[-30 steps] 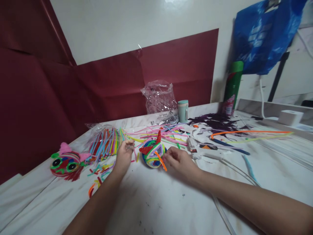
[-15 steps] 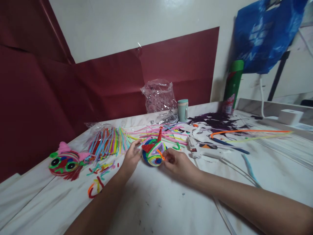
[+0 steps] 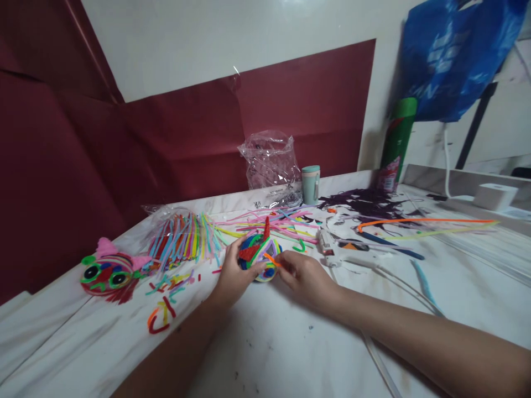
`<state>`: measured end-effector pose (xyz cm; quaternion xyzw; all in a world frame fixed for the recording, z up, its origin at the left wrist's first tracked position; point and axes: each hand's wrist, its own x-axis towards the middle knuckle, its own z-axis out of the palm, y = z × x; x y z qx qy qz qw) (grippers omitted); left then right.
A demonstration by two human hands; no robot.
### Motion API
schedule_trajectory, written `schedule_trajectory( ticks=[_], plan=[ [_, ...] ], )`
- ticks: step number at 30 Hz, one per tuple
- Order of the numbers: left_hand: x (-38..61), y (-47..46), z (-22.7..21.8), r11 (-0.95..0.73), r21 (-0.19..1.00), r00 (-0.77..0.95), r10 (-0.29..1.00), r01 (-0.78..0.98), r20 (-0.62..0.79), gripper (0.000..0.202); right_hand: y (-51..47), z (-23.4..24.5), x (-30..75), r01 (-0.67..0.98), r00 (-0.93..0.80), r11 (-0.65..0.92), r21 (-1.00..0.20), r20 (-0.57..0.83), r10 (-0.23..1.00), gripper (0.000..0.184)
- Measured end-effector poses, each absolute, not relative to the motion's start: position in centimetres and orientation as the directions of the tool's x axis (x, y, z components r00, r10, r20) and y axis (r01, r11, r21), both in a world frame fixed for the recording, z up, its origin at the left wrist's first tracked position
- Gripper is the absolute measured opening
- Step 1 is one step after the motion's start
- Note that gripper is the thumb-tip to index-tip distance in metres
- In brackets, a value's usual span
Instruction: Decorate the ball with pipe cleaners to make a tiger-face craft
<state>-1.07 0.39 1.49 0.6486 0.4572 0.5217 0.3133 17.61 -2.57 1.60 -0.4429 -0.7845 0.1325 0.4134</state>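
A round ball [image 3: 249,244] covered in coloured pipe cleaners, with red pointed ears, sits on the table between my hands. My left hand [image 3: 235,273] is closed round its left side, thumb across the front. With thumb and fingers pinched, my right hand [image 3: 302,276] holds a short orange pipe cleaner [image 3: 270,258] against the ball's front right. A white glue gun [image 3: 352,255] lies to the right of my right hand. Off to the left is a finished-looking pipe-cleaner animal head [image 3: 108,275] with pink ears and green-ringed eyes.
Bundled pipe cleaners [image 3: 178,237] in clear plastic lie at the back left, cut scraps [image 3: 170,284] before them. Behind stand a clear bag [image 3: 271,166], a mint cup [image 3: 311,185] and a green can [image 3: 399,143]. A cable [image 3: 409,293] trails from the glue gun. A white adapter [image 3: 495,197] is at right.
My left hand has moved in from beside the ball and taken hold of it. The ball has tilted slightly left. My right hand keeps its pinch on the orange pipe cleaner.
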Motion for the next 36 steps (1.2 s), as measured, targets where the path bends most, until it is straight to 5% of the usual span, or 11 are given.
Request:
schedule_trajectory(
  ticks=[14,26,36],
  plan=[
    [-0.2,0.0,1.7,-0.386,0.894,0.06,0.922,0.229,0.383,0.074,-2.9,1.2,17.5,0.607,-0.301,0.605,-0.516,0.555,0.775,0.009],
    [-0.5,-0.1,1.8,-0.397,0.89,0.096,0.918,0.222,0.385,0.073,-2.6,1.3,18.2,0.629,-0.41,0.713,-0.311,0.646,0.644,0.023],
    [-0.7,0.2,1.1,-0.433,0.864,0.098,0.901,0.257,0.422,0.072,-2.7,2.3,18.7,0.701,-0.557,0.71,0.069,0.675,0.484,0.023]
  ],
)
